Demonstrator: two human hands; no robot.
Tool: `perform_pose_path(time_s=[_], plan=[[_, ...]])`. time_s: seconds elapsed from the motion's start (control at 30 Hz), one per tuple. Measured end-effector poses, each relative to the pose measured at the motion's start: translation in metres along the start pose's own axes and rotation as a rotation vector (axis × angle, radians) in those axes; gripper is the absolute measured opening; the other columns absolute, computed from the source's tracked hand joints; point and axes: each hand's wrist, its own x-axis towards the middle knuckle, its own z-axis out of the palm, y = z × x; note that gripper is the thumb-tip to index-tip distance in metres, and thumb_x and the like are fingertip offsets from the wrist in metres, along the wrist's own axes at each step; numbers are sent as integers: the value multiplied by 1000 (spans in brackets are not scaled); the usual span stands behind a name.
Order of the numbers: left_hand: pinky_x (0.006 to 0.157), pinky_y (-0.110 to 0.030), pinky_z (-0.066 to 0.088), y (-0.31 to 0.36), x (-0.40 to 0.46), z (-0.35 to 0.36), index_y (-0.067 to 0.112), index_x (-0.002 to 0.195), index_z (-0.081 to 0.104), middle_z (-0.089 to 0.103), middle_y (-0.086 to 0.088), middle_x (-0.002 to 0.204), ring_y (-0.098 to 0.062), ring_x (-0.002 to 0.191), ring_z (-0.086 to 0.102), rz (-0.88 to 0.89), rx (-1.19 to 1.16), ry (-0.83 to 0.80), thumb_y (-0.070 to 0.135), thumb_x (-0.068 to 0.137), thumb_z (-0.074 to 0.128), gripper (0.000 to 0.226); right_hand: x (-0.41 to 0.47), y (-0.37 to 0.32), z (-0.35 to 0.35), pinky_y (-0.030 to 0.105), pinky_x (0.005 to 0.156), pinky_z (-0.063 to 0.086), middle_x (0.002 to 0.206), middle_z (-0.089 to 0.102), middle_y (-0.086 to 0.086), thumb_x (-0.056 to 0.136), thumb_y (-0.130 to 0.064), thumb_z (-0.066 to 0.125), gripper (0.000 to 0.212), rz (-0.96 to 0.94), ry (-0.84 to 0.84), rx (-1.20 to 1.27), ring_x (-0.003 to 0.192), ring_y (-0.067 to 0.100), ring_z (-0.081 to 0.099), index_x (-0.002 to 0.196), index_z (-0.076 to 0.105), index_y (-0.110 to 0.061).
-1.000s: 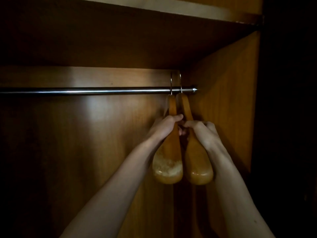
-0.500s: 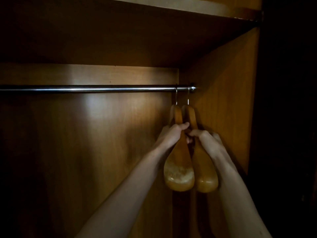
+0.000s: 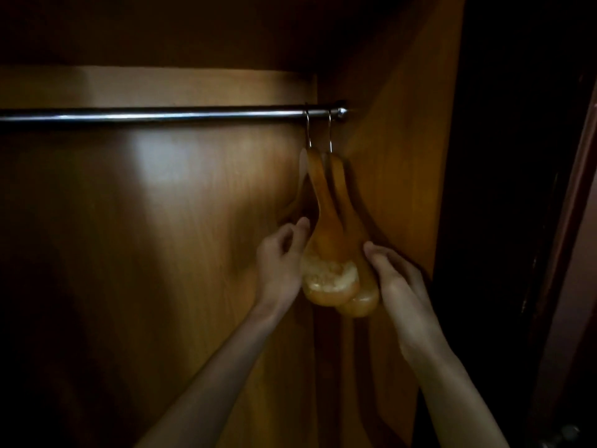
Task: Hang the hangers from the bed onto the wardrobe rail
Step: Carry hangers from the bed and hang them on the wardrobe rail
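Because they are thick, stiff wood with thin wire hooks, the two hangers [image 3: 336,240] look fairly heavy and best held by their broad ends. They hang from the rail [image 3: 161,114] at its right end — hooks seated. Half a second ago both hands gripped them; now the left hand [image 3: 282,263] and right hand [image 3: 399,279] are released, fingers loose beside the wood.

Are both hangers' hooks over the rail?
Yes, the hooks of the left hanger and the right hanger both loop over the rail.

A dim wardrobe's wooden back panel [image 3: 155,221] catches a soft glare, beside what may be a dark door [image 3: 517,189].
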Motion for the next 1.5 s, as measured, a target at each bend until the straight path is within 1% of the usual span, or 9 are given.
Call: perform_pose_path(time_s=[0.2, 0.4, 0.53, 0.6, 0.73, 1.03, 1.13, 1.23, 1.5], plan=[[52, -22, 32, -67, -99, -10, 7, 71, 53, 43, 0, 58, -9, 55, 39, -214, 105, -124, 24, 104, 54, 37, -64, 85, -25, 26, 68, 50, 90, 70, -15, 98, -54, 45, 25, 158, -23, -115, 73, 5, 67, 103, 68, -45], [58, -30, 40, -172, -235, -11, 31, 70, 61, 57, 7, 63, -20, 58, 55, -547, 353, -742, 30, 88, 62, 18, -145, 218, -48, 25, 65, 54, 79, 72, -16, 93, -23, 67, 20, 420, -141, -364, 71, 0, 67, 92, 72, -42], [53, -8, 36, -229, -312, -15, 10, 92, 70, 67, -2, 80, 2, 63, 54, -729, 474, -1191, 22, 94, 69, 12, -201, 304, -61, 21, 71, 46, 86, 68, -21, 88, -11, 68, 22, 594, -134, -593, 79, -8, 65, 93, 73, -32], [55, -6, 39, -251, -340, -13, 8, 105, 70, 74, -8, 99, -5, 76, 61, -753, 517, -1357, 29, 93, 70, 24, -230, 336, -68, 23, 73, 46, 89, 69, -12, 88, -16, 69, 17, 744, -114, -664, 91, 9, 70, 102, 78, -21], [77, -28, 51, -275, -382, 4, 22, 93, 69, 74, -1, 96, -19, 92, 69, -632, 646, -1615, 36, 90, 69, 14, -284, 375, -78, 26, 80, 50, 98, 78, 2, 86, -12, 59, 22, 941, 32, -722, 99, 25, 72, 94, 79, -18], [87, -35, 57, -288, -498, 28, 15, 84, 73, 78, -6, 90, -24, 90, 71, -398, 692, -2207, 25, 95, 62, 19, -433, 395, -72, 39, 73, 51, 75, 61, 14, 80, -32, 53, 25, 1331, 508, -516, 79, 26, 62, 66, 63, -14], [74, -31, 60, -278, -540, 33, 14, 81, 75, 77, -2, 77, -14, 71, 70, -329, 700, -2382, 24, 97, 62, 23, -500, 395, -65, 36, 75, 52, 94, 73, 17, 87, -24, 63, 21, 1451, 702, -397, 90, 32, 67, 95, 77, -9], [52, -22, 54, -259, -581, 34, 12, 86, 77, 75, -2, 74, -10, 60, 69, -229, 751, -2509, 21, 97, 62, 20, -575, 395, -43, 34, 73, 54, 91, 75, 13, 85, -25, 63, 19, 1550, 966, -230, 87, 30, 69, 90, 77, -14], [53, -21, 52, -169, -710, 51, 7, 91, 73, 73, -5, 73, -12, 57, 63, -9, 798, -2735, 13, 97, 59, 16, -739, 382, 43, 31, 62, 47, 81, 71, 18, 87, -19, 61, 24, 1660, 1464, 265, 77, 32, 67, 84, 73, 2]])
